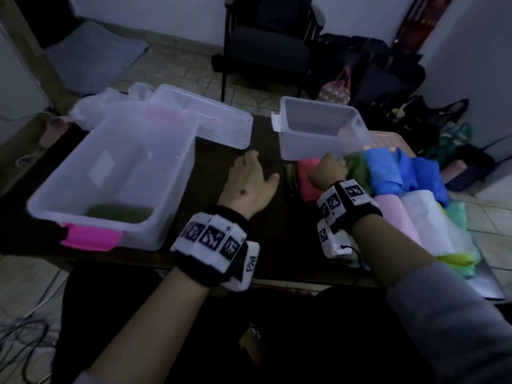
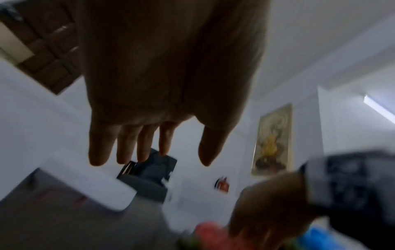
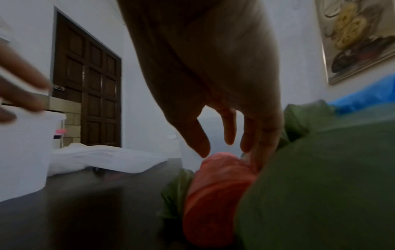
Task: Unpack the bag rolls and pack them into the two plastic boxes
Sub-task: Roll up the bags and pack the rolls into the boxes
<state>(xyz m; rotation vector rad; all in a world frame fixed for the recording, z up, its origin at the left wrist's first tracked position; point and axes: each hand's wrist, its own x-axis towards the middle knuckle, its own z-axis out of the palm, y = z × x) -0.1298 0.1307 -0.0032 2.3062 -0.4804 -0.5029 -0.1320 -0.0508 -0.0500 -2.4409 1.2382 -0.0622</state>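
Red bag roll (image 1: 310,181) lying at centre right of the head view, on the dark table (image 1: 277,231), at the left edge of a pile of bag rolls. Dark green roll (image 1: 357,169) just beside it on the right; blue rolls (image 1: 388,173) further right; pink roll (image 1: 393,217) and white roll (image 1: 424,217) below those, toward lower right; light green bags at the pile's lower edge.

Right hand (image 1: 328,173) placed over the red roll, fingers pointing down. In the right wrist view, thumb and fingertips (image 3: 254,157) bracketing the far end of the red roll, one fingertip touching it; full grasp not confirmed, fingers only loosely bent.

Left hand (image 1: 249,184) at frame centre above bare table, between the large box and the pile, holding nothing. Left wrist view shows fingers (image 2: 126,145) extended and spread, thumb apart.

Large clear plastic box (image 1: 110,184) at left of the head view, pink latch (image 1: 91,236) on its lower edge, one dark green item (image 1: 119,213) on its floor. Its lid (image 1: 205,117) lying flat behind it, upper centre. Small clear plastic box (image 1: 318,128) at upper centre right, just above the pile, open-topped; contents unclear. Crumpled clear plastic bag (image 1: 105,106) at upper left behind the large box.

Black chair (image 1: 271,42) and dark bags on the tiled floor beyond the table. Marker-covered bands on both wrists.
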